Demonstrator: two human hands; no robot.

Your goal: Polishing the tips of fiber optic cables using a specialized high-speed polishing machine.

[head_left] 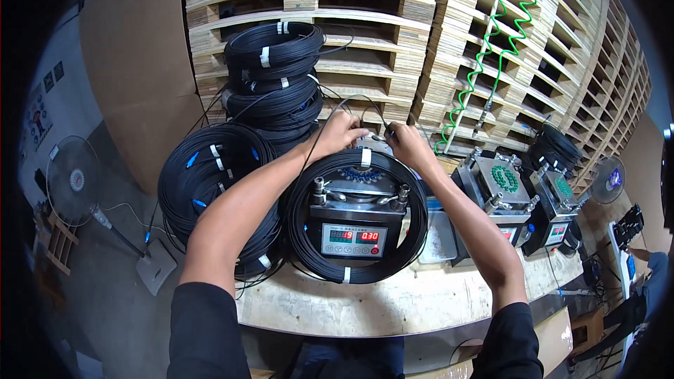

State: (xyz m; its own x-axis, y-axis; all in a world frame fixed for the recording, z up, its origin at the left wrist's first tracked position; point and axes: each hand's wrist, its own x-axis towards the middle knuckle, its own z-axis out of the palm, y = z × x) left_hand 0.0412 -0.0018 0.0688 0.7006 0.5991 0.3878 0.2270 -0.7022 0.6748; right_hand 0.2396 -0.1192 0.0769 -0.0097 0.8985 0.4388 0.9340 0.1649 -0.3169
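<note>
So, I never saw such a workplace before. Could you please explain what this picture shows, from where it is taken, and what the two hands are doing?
The picture comes from a camera worn on a person's head, looking down, so the person's own arms enter from below. The left hand and right hand meet at the far edge of a black cable coil and pinch its thin loose cable end. This coil lies around a small metal machine with red number displays, on a worn wooden workbench. More finished coils are stacked to the left. Two similar machines stand on the right. Behind are wooden pallets and a green spiral hose.
</note>
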